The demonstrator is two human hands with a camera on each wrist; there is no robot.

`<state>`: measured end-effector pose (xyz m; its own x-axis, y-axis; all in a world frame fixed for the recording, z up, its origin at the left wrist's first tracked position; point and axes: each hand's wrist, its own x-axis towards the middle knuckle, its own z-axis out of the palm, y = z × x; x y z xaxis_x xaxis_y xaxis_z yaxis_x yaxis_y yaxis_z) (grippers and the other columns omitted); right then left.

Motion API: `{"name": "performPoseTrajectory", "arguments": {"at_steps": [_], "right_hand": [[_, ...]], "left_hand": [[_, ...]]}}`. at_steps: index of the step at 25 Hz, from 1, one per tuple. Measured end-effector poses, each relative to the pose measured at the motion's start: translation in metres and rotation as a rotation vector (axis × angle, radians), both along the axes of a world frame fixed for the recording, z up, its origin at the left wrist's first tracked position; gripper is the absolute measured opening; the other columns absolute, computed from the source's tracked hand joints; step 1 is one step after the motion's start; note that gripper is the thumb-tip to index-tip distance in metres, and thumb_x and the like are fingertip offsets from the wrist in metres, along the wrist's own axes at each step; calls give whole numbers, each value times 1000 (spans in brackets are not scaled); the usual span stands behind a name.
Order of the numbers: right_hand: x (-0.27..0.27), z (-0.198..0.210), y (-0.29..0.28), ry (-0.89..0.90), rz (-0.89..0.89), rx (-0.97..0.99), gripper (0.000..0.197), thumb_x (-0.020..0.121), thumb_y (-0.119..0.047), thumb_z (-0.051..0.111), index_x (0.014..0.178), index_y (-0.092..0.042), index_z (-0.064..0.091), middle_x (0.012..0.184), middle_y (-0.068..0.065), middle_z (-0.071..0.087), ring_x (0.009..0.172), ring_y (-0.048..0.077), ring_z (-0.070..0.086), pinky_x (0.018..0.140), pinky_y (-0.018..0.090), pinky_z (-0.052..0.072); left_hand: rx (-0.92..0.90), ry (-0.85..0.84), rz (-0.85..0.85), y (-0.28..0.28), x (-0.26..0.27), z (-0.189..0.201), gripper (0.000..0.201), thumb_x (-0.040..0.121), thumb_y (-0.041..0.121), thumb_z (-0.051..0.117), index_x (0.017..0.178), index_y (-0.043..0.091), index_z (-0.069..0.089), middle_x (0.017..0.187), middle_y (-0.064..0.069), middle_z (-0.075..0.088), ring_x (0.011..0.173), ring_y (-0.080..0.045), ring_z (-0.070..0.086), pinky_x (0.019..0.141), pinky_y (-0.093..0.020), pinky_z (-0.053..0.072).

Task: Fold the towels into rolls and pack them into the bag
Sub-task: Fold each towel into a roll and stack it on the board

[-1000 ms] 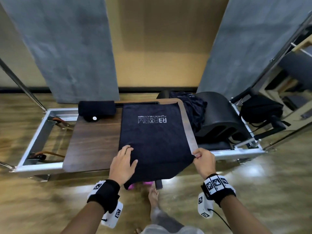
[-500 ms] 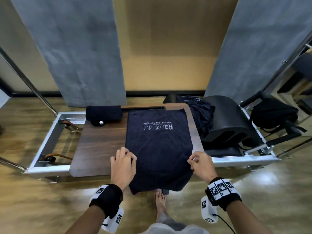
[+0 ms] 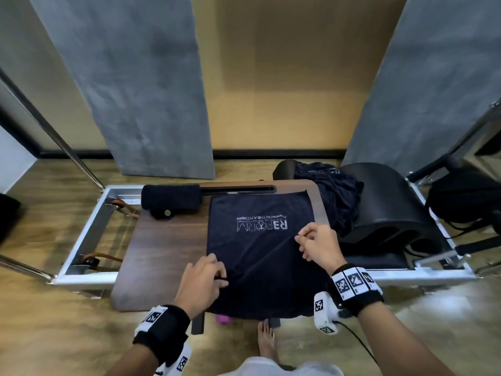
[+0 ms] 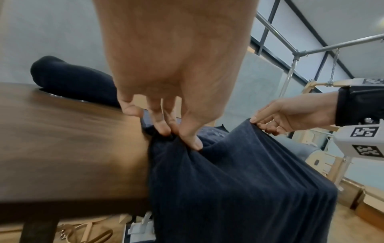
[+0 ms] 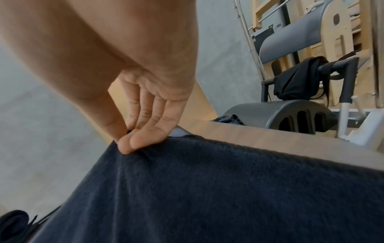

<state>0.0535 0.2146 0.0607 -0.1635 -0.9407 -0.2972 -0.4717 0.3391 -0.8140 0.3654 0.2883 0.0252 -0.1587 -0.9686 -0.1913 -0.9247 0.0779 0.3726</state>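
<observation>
A: Where is the towel?

B: The dark navy towel (image 3: 260, 256) lies spread on the wooden board (image 3: 162, 245), its white printed logo toward the far end, and its near part hangs over the board's front edge.

A: And the 2 hands?

B: The left hand (image 3: 202, 280) pinches a bunch of the towel's left edge between thumb and curled fingers (image 4: 164, 129), right at the board's surface. The right hand (image 3: 318, 245) pinches the right edge between thumb and fingertips (image 5: 133, 141) and holds that fold lifted off the board, so the cloth slopes down from it.

A: So the towel sits under both hands?

B: Under and between them; each hand grips 1 side edge, with the cloth stretched across.

A: Anything else nearby?

B: A rolled dark towel (image 3: 170, 200) lies at the board's far left corner. A crumpled dark pile of towels (image 3: 333, 194) sits past the far right corner, beside a black arched barrel (image 3: 390, 207). A black bag (image 3: 461, 196) hangs further right.
</observation>
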Motion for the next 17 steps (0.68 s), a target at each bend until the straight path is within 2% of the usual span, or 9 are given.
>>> {"name": "performPoseTrajectory", "arguments": {"at_steps": [3,6,8,9,10,11,12,15,17], "right_hand": [[11,10,-28,-36,-19,-29,12,95,-9,73,88,-3,66,57,7,68,42,19,60,42,30,50],[22,21,-55,-78,-48,-85,11,97,-10,71,91,-3,66,69,17,72,49,25,65,47,33,55],[27,24,-67,-159,-35,-95,5,101,-9,66,101,-4,65,83,22,74,59,32,70,55,40,61],[26,23,-68,-197,-27,-88,7,102,-7,64,108,-5,64,88,22,75,62,33,71,57,40,62],[24,20,-66,-221,-29,-74,13,102,-5,63,114,-6,63,91,21,74,62,32,70,57,39,61],[19,14,-62,-225,-40,-55,17,101,-3,64,117,-5,62,89,20,74,59,29,68,54,37,59],[12,7,-54,-203,-58,-30,17,100,-2,65,116,-3,62,83,19,72,54,27,65,49,35,56],[-17,-21,-19,9,-61,136,23,90,-9,79,105,-4,61,61,16,65,37,23,51,37,27,41],[-29,-34,7,140,62,304,35,86,-18,84,103,-11,54,54,13,63,31,20,45,33,23,33]], "left_hand": [[-199,137,143,-36,-9,21,18,87,32,82,83,30,65,74,13,49,81,-15,60,69,-37,43],[-319,235,266,-86,-30,48,18,89,34,80,85,31,63,60,12,52,67,-14,57,60,-32,41],[-310,359,268,-112,-46,55,8,94,33,75,96,33,67,69,12,62,72,-10,61,66,-33,48],[-263,429,255,-117,-51,54,12,97,33,72,108,35,69,80,13,67,78,-8,63,73,-33,53],[-208,473,230,-116,-53,48,24,99,34,70,123,33,67,93,14,68,87,-6,65,82,-33,54],[-162,476,213,-110,-52,42,34,100,35,69,133,32,63,104,14,66,94,-5,64,88,-32,54],[-145,440,217,-100,-47,33,38,99,37,69,136,31,60,108,13,63,97,-6,62,88,-32,53],[-76,240,310,-63,-21,4,34,92,47,75,118,30,61,99,10,60,96,-16,65,80,-36,54],[77,100,350,-40,-7,-8,43,85,56,78,113,33,56,99,7,65,99,-23,67,77,-37,50]]}}
